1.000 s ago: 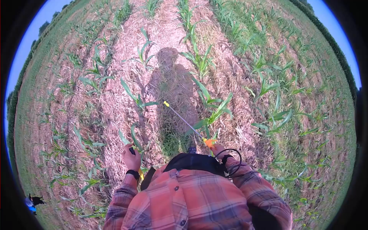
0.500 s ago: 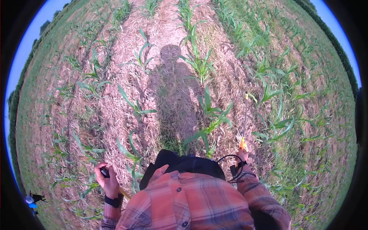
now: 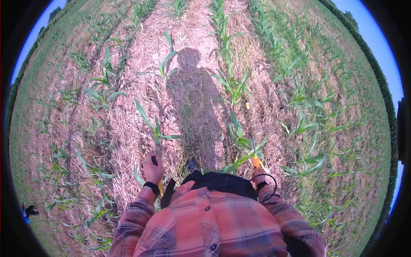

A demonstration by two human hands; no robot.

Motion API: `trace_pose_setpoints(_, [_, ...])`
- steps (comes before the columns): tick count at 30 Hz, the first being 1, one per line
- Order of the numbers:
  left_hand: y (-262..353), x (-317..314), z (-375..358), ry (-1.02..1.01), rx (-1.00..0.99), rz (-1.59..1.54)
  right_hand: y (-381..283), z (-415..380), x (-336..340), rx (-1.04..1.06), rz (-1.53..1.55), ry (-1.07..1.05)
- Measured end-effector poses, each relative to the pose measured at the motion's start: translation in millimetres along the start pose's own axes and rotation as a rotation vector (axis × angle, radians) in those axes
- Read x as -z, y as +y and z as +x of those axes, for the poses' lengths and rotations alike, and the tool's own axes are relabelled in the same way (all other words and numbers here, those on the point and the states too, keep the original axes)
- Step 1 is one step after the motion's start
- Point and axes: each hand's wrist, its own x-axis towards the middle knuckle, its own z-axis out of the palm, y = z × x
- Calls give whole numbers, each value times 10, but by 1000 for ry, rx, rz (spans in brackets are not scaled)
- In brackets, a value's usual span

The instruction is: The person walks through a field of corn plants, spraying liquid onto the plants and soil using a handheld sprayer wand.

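My left hand (image 3: 153,171) is closed around a small black handle (image 3: 154,160), low on the left beside a corn plant (image 3: 156,130). A yellow strap or tube (image 3: 161,188) shows just behind that wrist. On the right, my right hand (image 3: 259,174) is wrapped round the orange-yellow grip of a spray wand (image 3: 256,162). The wand's thin shaft points forward to a yellow tip (image 3: 247,106) above the straw, close to a row of young corn (image 3: 235,88). A black hose (image 3: 274,184) loops beside my right wrist.
Rows of young corn run forward over straw-covered soil (image 3: 188,25). Denser green growth (image 3: 295,81) stands on the right. My shadow (image 3: 197,98) falls ahead, and a dark shoe (image 3: 192,165) shows below it. Trees (image 3: 351,19) line the field's edge.
My left hand has moved right and forward, nearer my body's midline. The wand and my right hand have shifted left, its tip now nearer the corn row. A shoe has come into view.
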Motion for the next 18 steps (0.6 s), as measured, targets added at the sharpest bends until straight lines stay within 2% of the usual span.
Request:
trace_pose_setpoints(2, [-15,-4,139,-11,22,4,-390,-114,-245,86,-139,-96])
trace_pose_setpoints(3, [-16,3,194,22,0,-4,-401,-18,-367,90,-139,-94])
trace_pose_setpoints(5, [-31,26,278,53,-14,-30,-149,322,-615,242,-315,-256])
trace_pose_setpoints(6, [-49,47,323,51,-13,-33,-352,203,-672,242,-317,-254])
trace_pose_setpoints(8, [-85,68,410,16,41,-81,-1007,-197,-833,336,-502,-382])
trace_pose_setpoints(9, [-100,68,451,14,41,-84,-1060,-166,-914,362,-600,-433])
trace_pose_setpoints(10, [-115,69,478,17,42,-86,-1105,-138,-997,361,-602,-432])
trace_pose_setpoints(12, [-125,82,522,18,44,-87,-1217,-113,-1169,543,-691,-577])
trace_pose_setpoints(14, [-98,117,592,18,59,-143,-1355,-155,-1275,522,-697,-616])
trace_pose_setpoints(16, [-85,142,646,25,73,-178,-1490,-151,-1357,707,-761,-734])
trace_pose_setpoints(17, [-68,152,682,35,87,-214,-1556,-124,-1389,707,-760,-732])
trace_pose_setpoints(18, [-15,187,716,33,85,-213,-1600,-88,-1414,726,-786,-815])
